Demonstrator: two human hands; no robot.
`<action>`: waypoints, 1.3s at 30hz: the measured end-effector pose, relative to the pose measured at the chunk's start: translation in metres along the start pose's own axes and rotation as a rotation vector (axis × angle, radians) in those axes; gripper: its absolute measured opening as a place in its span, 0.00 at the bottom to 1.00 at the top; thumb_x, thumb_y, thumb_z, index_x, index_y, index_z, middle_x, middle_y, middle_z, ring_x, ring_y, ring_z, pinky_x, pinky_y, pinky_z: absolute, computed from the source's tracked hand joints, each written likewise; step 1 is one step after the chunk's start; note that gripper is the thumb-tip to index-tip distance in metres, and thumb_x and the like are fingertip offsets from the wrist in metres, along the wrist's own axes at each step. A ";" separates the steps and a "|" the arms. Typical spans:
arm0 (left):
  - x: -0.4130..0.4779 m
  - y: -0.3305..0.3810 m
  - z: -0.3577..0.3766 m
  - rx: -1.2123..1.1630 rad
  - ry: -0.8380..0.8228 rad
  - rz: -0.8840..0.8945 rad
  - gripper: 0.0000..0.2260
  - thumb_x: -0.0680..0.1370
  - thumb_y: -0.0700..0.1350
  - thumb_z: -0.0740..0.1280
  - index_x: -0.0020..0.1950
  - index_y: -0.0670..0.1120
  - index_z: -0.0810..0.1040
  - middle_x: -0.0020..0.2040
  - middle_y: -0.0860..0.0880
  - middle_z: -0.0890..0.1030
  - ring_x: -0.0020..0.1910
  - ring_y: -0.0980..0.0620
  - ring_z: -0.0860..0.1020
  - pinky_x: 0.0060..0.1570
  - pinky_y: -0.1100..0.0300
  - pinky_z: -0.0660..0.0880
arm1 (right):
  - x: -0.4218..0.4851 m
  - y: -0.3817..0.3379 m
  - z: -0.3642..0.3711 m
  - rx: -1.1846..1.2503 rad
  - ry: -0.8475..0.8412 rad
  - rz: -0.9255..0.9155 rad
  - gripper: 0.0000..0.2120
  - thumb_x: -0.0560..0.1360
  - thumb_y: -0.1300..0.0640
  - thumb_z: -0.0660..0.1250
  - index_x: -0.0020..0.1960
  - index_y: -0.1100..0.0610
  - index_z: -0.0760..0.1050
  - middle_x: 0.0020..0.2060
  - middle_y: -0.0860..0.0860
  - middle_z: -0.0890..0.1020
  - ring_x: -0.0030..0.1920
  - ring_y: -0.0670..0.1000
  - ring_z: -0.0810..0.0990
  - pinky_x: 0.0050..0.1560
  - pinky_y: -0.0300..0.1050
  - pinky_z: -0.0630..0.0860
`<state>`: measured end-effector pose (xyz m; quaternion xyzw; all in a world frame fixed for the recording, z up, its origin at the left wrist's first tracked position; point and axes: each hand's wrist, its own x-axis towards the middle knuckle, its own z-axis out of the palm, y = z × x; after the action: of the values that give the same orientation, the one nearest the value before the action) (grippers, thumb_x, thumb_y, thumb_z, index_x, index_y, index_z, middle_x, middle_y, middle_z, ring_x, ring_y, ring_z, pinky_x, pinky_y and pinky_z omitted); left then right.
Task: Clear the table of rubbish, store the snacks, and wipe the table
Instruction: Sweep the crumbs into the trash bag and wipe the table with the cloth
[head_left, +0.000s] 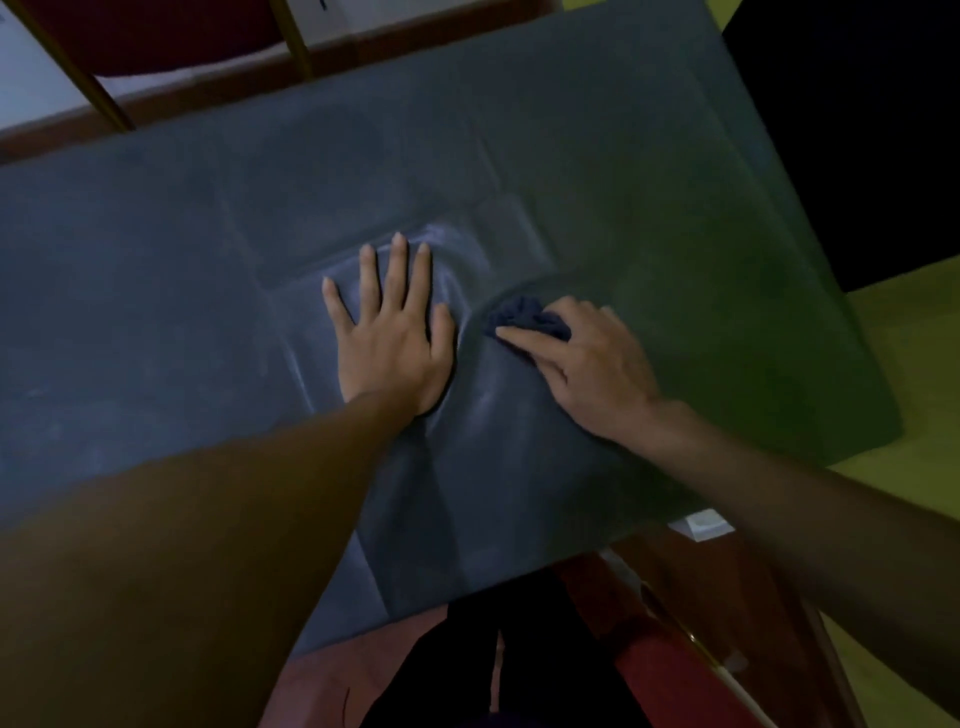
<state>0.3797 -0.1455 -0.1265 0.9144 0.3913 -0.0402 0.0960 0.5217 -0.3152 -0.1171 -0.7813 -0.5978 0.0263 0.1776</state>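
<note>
Sheeting of grey-blue, a cover (623, 156), lies over the whole table (831, 343) and reaches every edge that shows. The far edge slants from low on the left to high on the right, the right edge drops toward the yellow-green floor (904, 332), and the near edge runs back down-left across the person's dark trousers (524, 654). The left side of the table passes out of view. Near the middle, the left hand (395, 338) lies flat on the cover, palm down, fingers straight and spread wide, holding nothing. Just beside it, not touching, the right hand (597, 364) has its fingers curled round a bunched dark blue cloth (527, 317) and holds it against the cover, with the forefinger stretched along the cloth's near side. Creases in the cover curve round both hands and run from between them toward the near edge. Broad stretches of bare cover lie on all sides of the hands: to the far edge, to the right edge and off to the left. Beyond the far edge stands a chair (156, 41) with a red seat and gold legs, close to the table. A second red chair with a gold frame (670, 670) sits at the near right corner, by the person's legs. A small white object (701, 522) shows just under the near edge; what it is cannot be told.
</note>
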 end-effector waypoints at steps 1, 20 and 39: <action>0.000 0.000 0.000 -0.003 -0.001 -0.001 0.27 0.82 0.57 0.42 0.81 0.53 0.44 0.82 0.53 0.43 0.80 0.48 0.40 0.74 0.35 0.40 | 0.013 0.010 0.000 -0.036 0.022 0.030 0.18 0.78 0.55 0.62 0.66 0.44 0.78 0.48 0.56 0.77 0.45 0.59 0.75 0.45 0.53 0.71; 0.003 -0.003 -0.010 0.028 -0.093 0.011 0.29 0.83 0.58 0.47 0.81 0.51 0.44 0.82 0.51 0.44 0.80 0.47 0.40 0.74 0.35 0.44 | 0.207 0.035 0.027 -0.003 0.054 0.194 0.17 0.79 0.52 0.59 0.65 0.43 0.78 0.54 0.56 0.75 0.52 0.61 0.74 0.52 0.55 0.70; 0.007 -0.002 -0.016 0.034 -0.147 -0.010 0.29 0.82 0.59 0.47 0.82 0.52 0.45 0.82 0.51 0.46 0.80 0.47 0.40 0.75 0.35 0.43 | 0.281 0.052 0.040 0.021 -0.060 -0.099 0.21 0.80 0.42 0.53 0.66 0.43 0.77 0.55 0.57 0.75 0.54 0.61 0.74 0.53 0.53 0.70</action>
<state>0.3826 -0.1359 -0.1126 0.9086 0.3870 -0.1142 0.1084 0.6398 -0.0518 -0.1224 -0.7478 -0.6403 0.0473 0.1691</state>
